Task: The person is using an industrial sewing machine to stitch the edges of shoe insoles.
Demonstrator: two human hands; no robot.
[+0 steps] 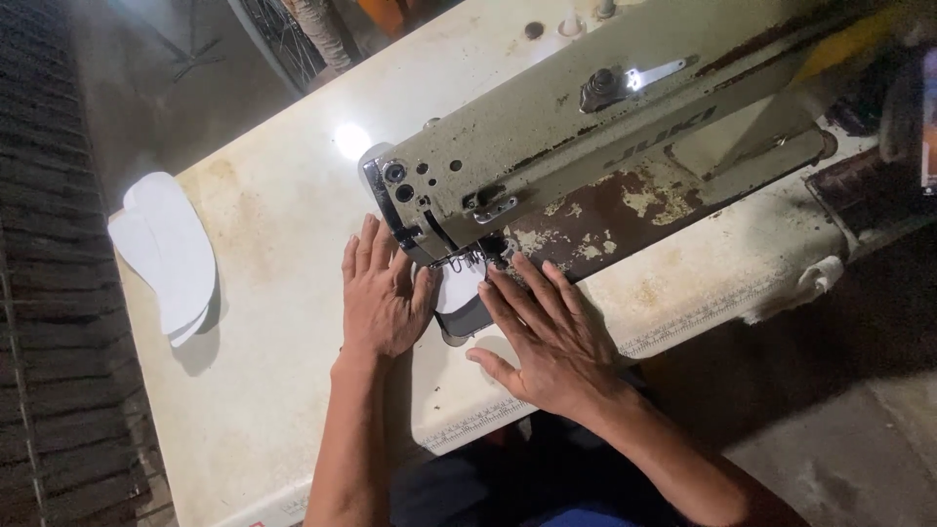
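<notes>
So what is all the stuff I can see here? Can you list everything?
sewing machine: one, worn cream with rusty brown patches, across the table from top right to centre
small piece: one, white on a dark layer, under the machine's needle end, between the hands
stack of cut pieces: one pile, white, rounded, at the table's left edge
table: one, cream and stained, filling the middle of the view
measuring strip: one, pale, along the table's near edge
brick wall: dark, far left
left hand: flat, fingers on the small piece's left side
right hand: flat, fingertips on its right side
</notes>
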